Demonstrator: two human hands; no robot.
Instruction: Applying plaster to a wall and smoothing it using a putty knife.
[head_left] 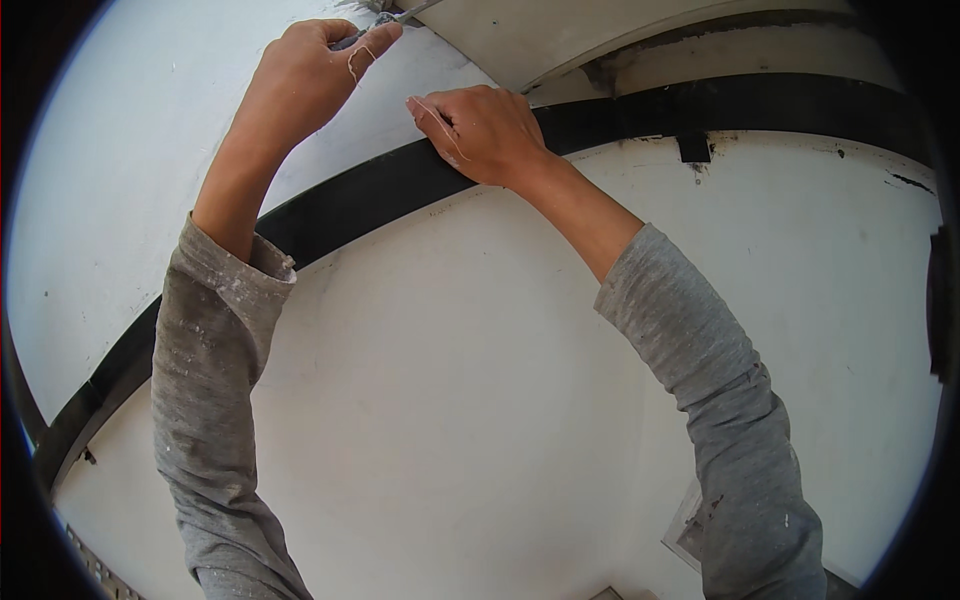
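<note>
My left hand [320, 75] is closed on a small tool [380, 22] with a dark part and a thin metal shaft, at the top of the view against a white panel [150, 140]. A thin pale strand hangs over its thumb. My right hand [478, 135] lies lower and to the right, over the upper edge of a black band [352, 202], its fingers curled. Whatever is under those fingers is hidden. Another pale strand crosses the back of this hand and thumb. Pale specks mark my left grey sleeve.
A pale panel [450, 360] fills the view below the black band. Above, at the right, is a cream surface [560, 35] with dark, grimy ledges. A small dark tab [694, 146] hangs under the band. A grey framed piece [678, 530] shows behind my right sleeve.
</note>
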